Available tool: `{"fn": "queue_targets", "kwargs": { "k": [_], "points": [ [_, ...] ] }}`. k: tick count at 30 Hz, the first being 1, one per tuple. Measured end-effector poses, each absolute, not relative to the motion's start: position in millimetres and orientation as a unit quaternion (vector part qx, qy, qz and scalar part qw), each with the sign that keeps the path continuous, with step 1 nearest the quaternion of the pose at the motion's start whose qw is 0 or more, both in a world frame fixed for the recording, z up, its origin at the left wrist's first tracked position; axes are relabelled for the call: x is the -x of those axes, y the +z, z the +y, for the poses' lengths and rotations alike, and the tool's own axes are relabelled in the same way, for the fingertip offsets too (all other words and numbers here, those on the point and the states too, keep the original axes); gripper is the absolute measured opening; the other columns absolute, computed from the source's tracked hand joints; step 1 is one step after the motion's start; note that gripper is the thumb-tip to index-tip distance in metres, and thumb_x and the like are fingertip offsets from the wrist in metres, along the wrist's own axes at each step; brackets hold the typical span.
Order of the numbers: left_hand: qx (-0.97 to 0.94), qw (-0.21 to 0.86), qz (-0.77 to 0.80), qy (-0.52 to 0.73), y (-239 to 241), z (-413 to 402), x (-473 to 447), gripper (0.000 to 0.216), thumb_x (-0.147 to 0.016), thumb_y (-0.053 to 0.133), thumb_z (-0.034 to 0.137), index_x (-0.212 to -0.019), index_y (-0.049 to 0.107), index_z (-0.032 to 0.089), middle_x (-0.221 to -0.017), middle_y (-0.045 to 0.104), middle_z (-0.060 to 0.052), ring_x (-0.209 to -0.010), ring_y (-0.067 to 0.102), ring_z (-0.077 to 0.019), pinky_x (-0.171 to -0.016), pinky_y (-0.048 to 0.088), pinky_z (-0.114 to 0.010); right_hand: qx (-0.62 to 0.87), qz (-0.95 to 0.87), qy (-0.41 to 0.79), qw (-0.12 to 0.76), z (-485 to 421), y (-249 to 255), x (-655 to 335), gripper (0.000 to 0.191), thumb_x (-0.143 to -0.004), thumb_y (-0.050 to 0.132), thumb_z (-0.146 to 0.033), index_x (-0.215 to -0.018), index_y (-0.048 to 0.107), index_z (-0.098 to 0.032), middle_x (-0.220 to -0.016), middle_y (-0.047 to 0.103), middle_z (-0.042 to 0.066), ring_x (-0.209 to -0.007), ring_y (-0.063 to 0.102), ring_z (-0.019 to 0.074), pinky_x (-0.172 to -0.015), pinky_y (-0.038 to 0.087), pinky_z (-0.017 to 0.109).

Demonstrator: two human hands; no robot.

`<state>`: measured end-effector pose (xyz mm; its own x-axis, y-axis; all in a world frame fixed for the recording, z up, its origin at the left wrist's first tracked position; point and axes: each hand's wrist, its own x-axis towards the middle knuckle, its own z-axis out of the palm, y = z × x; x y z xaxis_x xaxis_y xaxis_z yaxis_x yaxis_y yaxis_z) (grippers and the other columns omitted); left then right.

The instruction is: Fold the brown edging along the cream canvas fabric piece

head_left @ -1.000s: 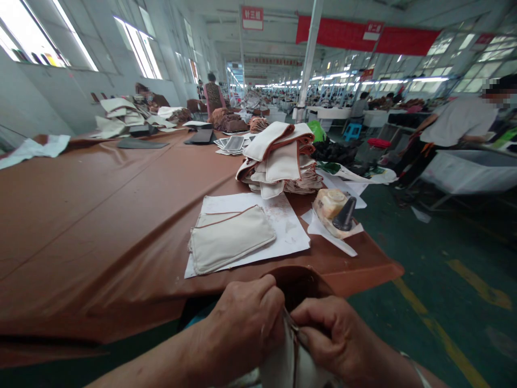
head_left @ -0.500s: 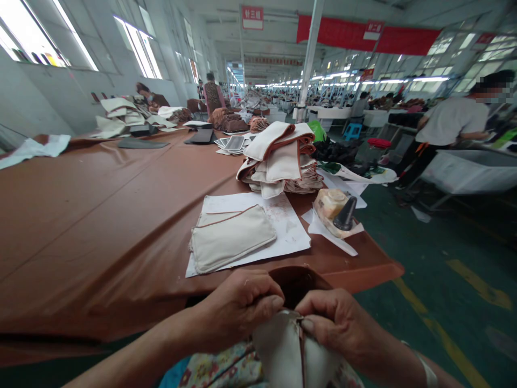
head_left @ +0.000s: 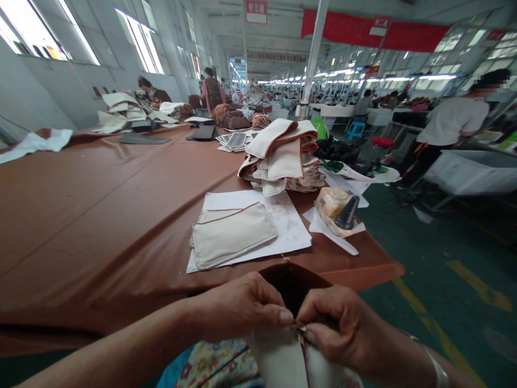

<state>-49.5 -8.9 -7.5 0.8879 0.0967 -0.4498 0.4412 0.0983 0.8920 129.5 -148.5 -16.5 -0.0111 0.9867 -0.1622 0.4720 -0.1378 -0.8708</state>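
My left hand [head_left: 262, 304] and my right hand [head_left: 339, 320] meet at the bottom centre, over my flowered clothing. Both pinch the top end of a cream leather piece [head_left: 278, 355] with a brown-edged seam down its middle. The fingertips nearly touch at that seam; a small detail between them is too fine to make out. The piece hangs down toward my lap, its lower part out of view. Just beyond my hands, flat cream sewn panels [head_left: 234, 234] with brown edging lie on a white paper sheet [head_left: 293, 231].
Brown sheeting covers the table [head_left: 100, 205]. A stack of cream pieces [head_left: 285, 156] stands behind the paper. To its right sit a yellowish block [head_left: 331, 200] and a black cone-shaped object [head_left: 346, 213]. A person [head_left: 452, 121] stands at right beside a white bin [head_left: 472, 170].
My left hand has shifted right and slightly down along the cream piece's top, closer to my right fingertips. My right hand keeps its pinch. The view has tilted slightly.
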Motion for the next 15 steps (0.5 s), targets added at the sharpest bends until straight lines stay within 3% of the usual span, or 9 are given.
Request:
{"fn": "queue_targets", "kwargs": {
  "k": [4, 10, 12, 15],
  "points": [
    [-0.651, 0.729, 0.183, -0.109, -5.3, -13.6, 50.0, 0.034, -0.08, 0.07, 0.043, -0.083, 0.069, 0.009, -0.065, 0.053, 0.002, -0.056, 0.037, -0.0078, -0.051, 0.029, -0.018, 0.618, -0.586, 0.42, 0.313, -151.8, -12.1, -129.8, 0.011, -0.078, 0.062, -0.015, -0.074, 0.073, -0.013, -0.063, 0.066, -0.001, -0.056, 0.05, 0.0086, -0.049, 0.035, 0.016],
    [-0.755, 0.628, 0.18, -0.052, 5.4, -20.3, 49.0, 0.013, -0.078, 0.061, 0.022, -0.079, 0.07, 0.012, -0.072, 0.057, 0.001, -0.063, 0.046, -0.0098, -0.054, 0.036, -0.017, 0.56, -0.598, 0.49, 0.298, -150.6, -4.6, -137.9, 0.018, -0.088, 0.06, -0.026, -0.086, 0.072, -0.013, -0.073, 0.064, 0.0, -0.062, 0.05, 0.0091, -0.053, 0.037, 0.016],
    [-0.768, 0.618, 0.162, -0.051, 8.0, -17.6, 48.6, 0.014, -0.079, 0.062, 0.024, -0.081, 0.07, 0.012, -0.076, 0.059, 0.0, -0.066, 0.048, -0.0108, -0.056, 0.037, -0.018, 0.548, -0.616, 0.481, 0.298, -149.3, -3.4, -139.8, 0.017, -0.088, 0.061, -0.025, -0.081, 0.07, -0.012, -0.071, 0.063, -0.001, -0.062, 0.05, 0.0089, -0.054, 0.037, 0.016],
    [-0.737, 0.654, 0.146, -0.085, 9.1, -13.6, 48.6, 0.034, -0.085, 0.062, 0.047, -0.084, 0.067, 0.013, -0.069, 0.052, 0.002, -0.061, 0.04, -0.0097, -0.052, 0.031, -0.018, 0.554, -0.625, 0.448, 0.318, -147.4, -3.4, -139.5, 0.012, -0.084, 0.062, -0.019, -0.075, 0.067, -0.013, -0.068, 0.062, -0.002, -0.061, 0.051, 0.0087, -0.055, 0.037, 0.016]
  ]
}}
